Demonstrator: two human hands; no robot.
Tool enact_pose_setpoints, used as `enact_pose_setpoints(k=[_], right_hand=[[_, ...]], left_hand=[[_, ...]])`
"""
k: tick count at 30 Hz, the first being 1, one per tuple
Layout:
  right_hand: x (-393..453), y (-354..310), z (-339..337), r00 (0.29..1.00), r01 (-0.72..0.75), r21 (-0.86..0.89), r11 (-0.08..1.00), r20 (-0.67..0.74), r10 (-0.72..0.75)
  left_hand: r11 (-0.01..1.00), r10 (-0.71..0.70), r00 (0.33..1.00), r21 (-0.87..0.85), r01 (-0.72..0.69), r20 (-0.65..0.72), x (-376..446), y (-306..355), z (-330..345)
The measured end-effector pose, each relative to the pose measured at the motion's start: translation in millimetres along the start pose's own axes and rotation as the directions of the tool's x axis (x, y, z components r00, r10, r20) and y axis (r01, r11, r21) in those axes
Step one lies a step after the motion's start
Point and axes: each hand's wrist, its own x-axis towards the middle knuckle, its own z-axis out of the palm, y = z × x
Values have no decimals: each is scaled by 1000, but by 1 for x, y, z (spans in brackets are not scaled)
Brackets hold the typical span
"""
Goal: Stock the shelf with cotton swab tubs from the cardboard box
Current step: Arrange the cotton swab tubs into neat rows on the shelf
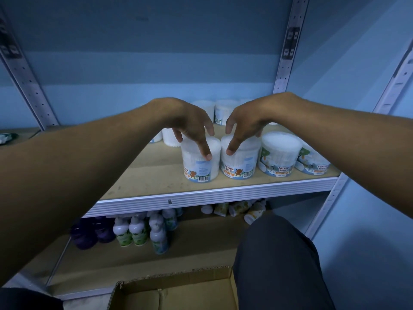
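Observation:
Two clear cotton swab tubs stand side by side on the wooden shelf [212, 194] near its front edge. My left hand [187, 117] reaches down over the left tub [199, 170], thumb on its front and fingers behind its lid. My right hand [248, 117] grips the right tub [241, 165] the same way. Both index fingers are lifted. Two more tubs [279, 155] stand to the right in the same row, and others [223, 110] stand further back. The open cardboard box [178, 291] lies at the bottom; its inside looks bare where visible.
The lower shelf holds white and green bottles [138, 229], purple bottles [89, 233] and several small toppled containers [241, 209]. My knee in dark trousers [279, 265] is at the lower right. Perforated metal uprights [288, 52] frame the shelf against a blue wall.

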Motion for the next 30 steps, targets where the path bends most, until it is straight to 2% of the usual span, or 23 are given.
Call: enact_pose_setpoints(k=[14, 19, 23, 30], right_hand=[[4, 14, 1, 992, 124, 57, 991, 28, -125], [2, 17, 3, 988, 150, 69, 986, 30, -152], [-2, 18, -3, 991, 131, 124, 984, -25, -129], [0, 12, -6, 996, 80, 46, 996, -35, -78]], left_hand=[[993, -115, 992, -17, 114, -48, 5, 9, 6], [986, -158, 984, 50, 162, -79, 6, 9, 9], [995, -103, 993, -8, 103, -54, 6, 6, 9], [1000, -14, 1000, -21, 14, 24, 3, 5, -1]])
